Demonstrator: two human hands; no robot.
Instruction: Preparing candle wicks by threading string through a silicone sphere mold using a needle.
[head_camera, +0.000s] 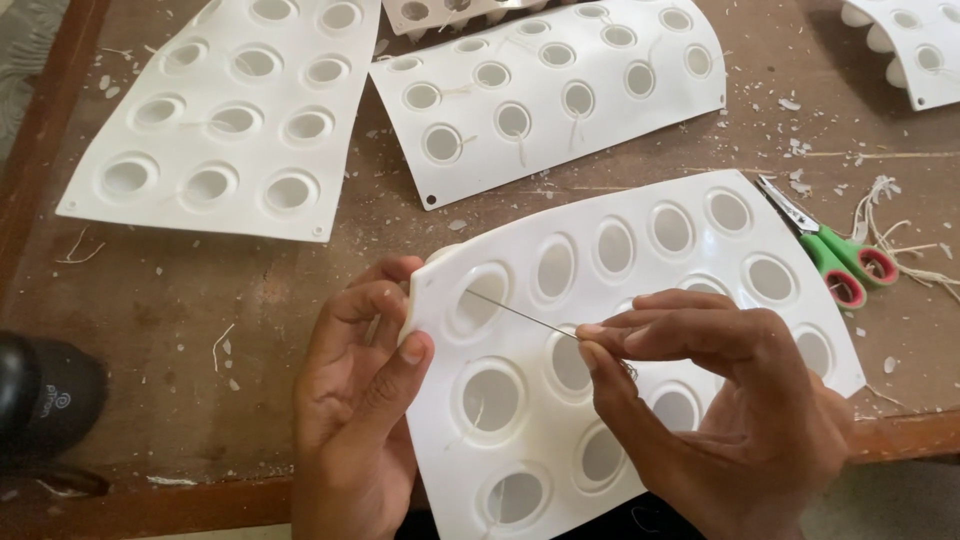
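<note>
My left hand (355, 390) grips the left edge of a white silicone mould (640, 300) with rows of round cavities, thumb pressed on its top face. My right hand (720, 400) pinches a thin metal needle (520, 312) between thumb and forefinger. The needle's tip points into the upper-left cavity of the mould. Short white wick ends stick out of two lower cavities.
Two more white moulds (230, 110) (550, 90) lie further back on the brown table, and parts of others show at the top (920, 50). Green-handled scissors (830, 250) and loose white wick strands (910, 240) lie on the right. A black object (45, 400) sits lower left. Wax flakes litter the table.
</note>
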